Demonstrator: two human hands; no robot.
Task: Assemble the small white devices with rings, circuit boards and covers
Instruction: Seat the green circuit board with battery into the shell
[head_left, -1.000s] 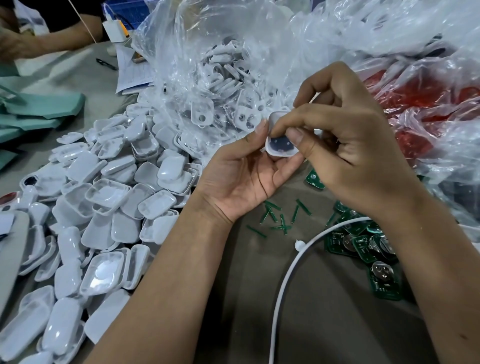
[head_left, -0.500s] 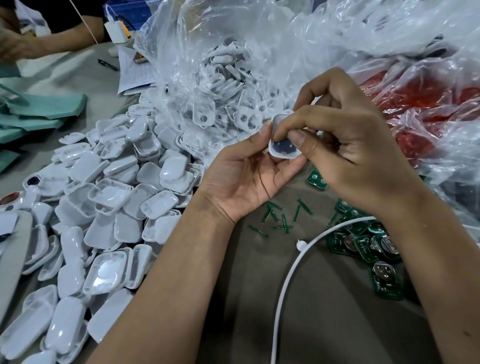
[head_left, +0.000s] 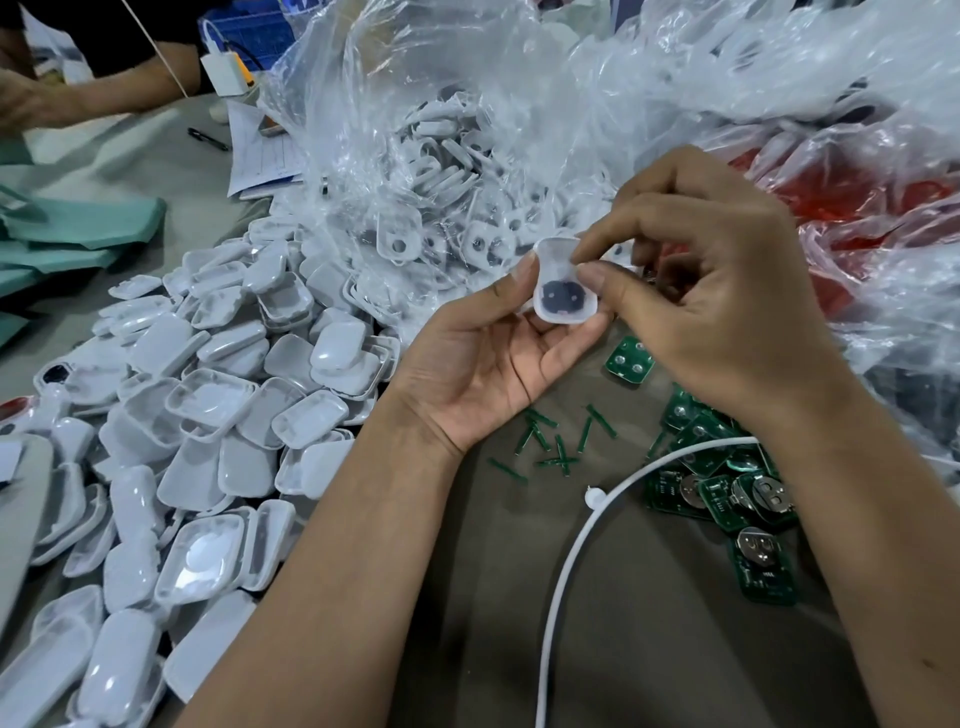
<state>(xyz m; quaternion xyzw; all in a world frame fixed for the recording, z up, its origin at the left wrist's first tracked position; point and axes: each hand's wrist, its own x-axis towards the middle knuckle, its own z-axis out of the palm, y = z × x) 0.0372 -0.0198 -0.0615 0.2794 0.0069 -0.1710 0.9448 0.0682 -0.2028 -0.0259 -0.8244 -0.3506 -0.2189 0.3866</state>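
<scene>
Head view only. No brand or legible writing anywhere; faint ruled lines on the white paper sheet (head_left: 265, 156) at upper left, too small to read. Small white rounded plastic shell with a dark round part inside (head_left: 563, 291), raised above the olive-brown counter (head_left: 649, 597) at frame centre, between the two hands. Left hand (head_left: 488, 364) palm up beneath and to the left of the shell, thumb tip against its left edge, curled fingers cradling its underside. Right hand (head_left: 727, 306) from the right, fingers curled, thumb and forefinger tips pinching at the shell's upper right rim, thumb tip just above the dark part. Heap of loose white plastic covers (head_left: 197, 415) spread over the counter left of the left forearm. Clear crumpled plastic bag full of white housings with round holes (head_left: 441, 171) just behind the hands, touching the heap. Clear bags with red contents (head_left: 857, 208) behind the right hand. Pile of green circuit boards with round silver battery holders (head_left: 737, 499) on the counter under the right wrist, one separate green board (head_left: 629, 362) just below the shell. Scattered thin green strips (head_left: 556, 441) near the left wrist. White cable (head_left: 571, 561) curving across the counter between the forearms. Another person's arm (head_left: 104, 78) at far upper left.
</scene>
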